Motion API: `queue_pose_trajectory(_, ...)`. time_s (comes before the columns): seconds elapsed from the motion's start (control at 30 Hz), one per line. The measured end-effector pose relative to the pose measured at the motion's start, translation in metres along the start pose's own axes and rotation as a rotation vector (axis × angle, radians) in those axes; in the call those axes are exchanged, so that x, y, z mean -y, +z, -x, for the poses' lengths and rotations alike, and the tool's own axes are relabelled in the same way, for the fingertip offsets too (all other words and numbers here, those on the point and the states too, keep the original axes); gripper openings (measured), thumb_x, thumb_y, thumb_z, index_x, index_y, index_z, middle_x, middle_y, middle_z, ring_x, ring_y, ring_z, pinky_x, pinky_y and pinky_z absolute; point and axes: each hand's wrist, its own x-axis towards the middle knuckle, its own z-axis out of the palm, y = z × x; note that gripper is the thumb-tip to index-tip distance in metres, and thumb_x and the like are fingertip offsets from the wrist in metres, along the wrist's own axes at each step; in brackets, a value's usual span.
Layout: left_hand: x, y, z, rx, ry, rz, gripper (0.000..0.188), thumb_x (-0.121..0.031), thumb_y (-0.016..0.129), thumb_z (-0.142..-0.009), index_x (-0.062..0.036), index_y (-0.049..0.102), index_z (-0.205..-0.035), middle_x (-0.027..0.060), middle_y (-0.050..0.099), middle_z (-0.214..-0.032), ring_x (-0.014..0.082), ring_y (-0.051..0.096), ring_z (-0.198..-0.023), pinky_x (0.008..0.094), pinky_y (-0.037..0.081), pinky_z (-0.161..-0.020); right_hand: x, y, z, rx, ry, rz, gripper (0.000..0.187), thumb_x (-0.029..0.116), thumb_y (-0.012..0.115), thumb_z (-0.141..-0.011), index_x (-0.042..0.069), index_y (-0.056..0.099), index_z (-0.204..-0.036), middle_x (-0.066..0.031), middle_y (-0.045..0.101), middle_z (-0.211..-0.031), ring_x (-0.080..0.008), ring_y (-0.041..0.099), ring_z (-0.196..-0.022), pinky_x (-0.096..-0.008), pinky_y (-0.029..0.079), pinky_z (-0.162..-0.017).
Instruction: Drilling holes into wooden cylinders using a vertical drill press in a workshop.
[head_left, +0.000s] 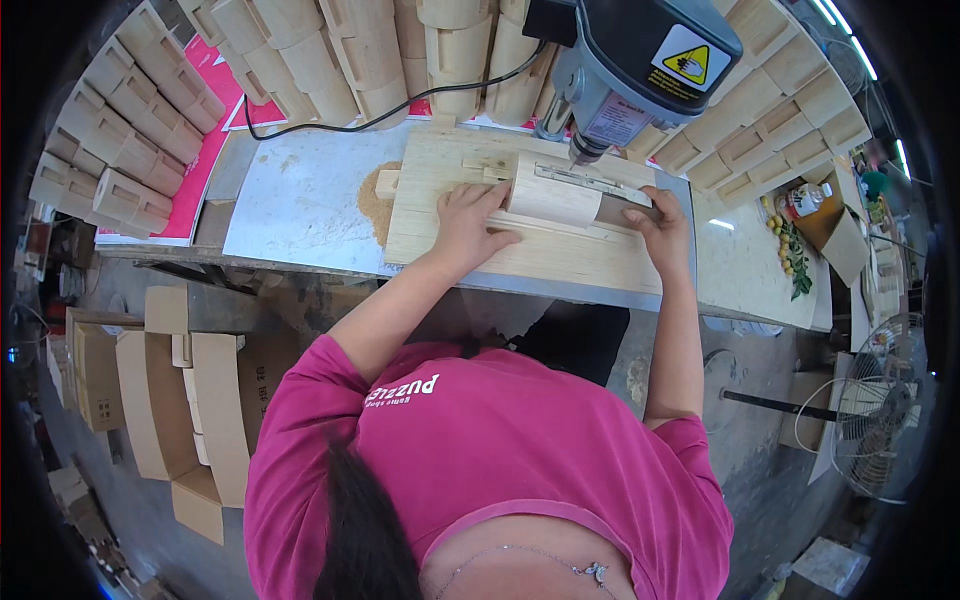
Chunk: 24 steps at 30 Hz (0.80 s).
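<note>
Two holds: left hand (pixel 465 222) half-open against the left end of the wooden cylinder (pixel 553 203), right hand (pixel 667 228) pinching its right end. It's on the pale board (pixel 580 257), under the drill chuck (pixel 588 150); if our grip slips, it could roll or snag.

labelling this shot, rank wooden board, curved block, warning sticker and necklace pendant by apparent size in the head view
Largest to smallest:
1. Wooden board
2. Curved block
3. Warning sticker
4. Necklace pendant

Arms (pixel 393 303) extended forward; left hand (pixel 466 220) palm-down, thumb (pixel 503 239) spread; right hand (pixel 668 230) curled, thumb inward.
</note>
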Motion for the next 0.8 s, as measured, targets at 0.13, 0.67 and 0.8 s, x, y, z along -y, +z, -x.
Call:
queue_pose_trajectory(0.13,0.013,0.007,-0.008,-0.071,0.019,-0.052,0.061,-0.03,0.077,-0.053,-0.0111,0.059,-0.108,0.0032,0.056,-0.099,0.0238,0.047,-0.098,0.0409,0.028,-0.086,0.005,0.01,-0.011,0.017,-0.047,-0.069,0.036,0.001,0.075,-0.062,0.001,0.061,-0.095,-0.007,0.057,-0.087,-0.0174,0.054,-0.08,-0.0253,0.043,-0.072)
queue_pose_trajectory(0.67,0.024,-0.006,-0.014,0.066,0.003,0.035,0.052,-0.028,0.077,-0.055,-0.0124,0.062,-0.103,-0.001,0.059,-0.08,0.0185,0.054,-0.083,0.0345,0.028,-0.08,0.132,-0.073,-0.14,-0.182,-0.274,-0.033,0.027,0.024,0.05,-0.089,0.008,0.058,-0.11,-0.006,0.06,-0.095,-0.0132,0.056,-0.086,-0.0274,0.045,-0.074)
queue_pose_trajectory(0.8,0.021,-0.007,-0.014,0.062,0.005,0.012,0.051,-0.028,0.076,-0.056,-0.012,0.063,-0.103,-0.0001,0.058,-0.08,0.019,0.055,-0.081,0.0339,0.03,-0.078,0.151,-0.056,-0.131,-0.336,-0.254,0.402,0.029,0.027,0.045,-0.09,0.006,0.061,-0.102,-0.0099,0.062,-0.084,-0.0109,0.056,-0.078,-0.0249,0.043,-0.068)
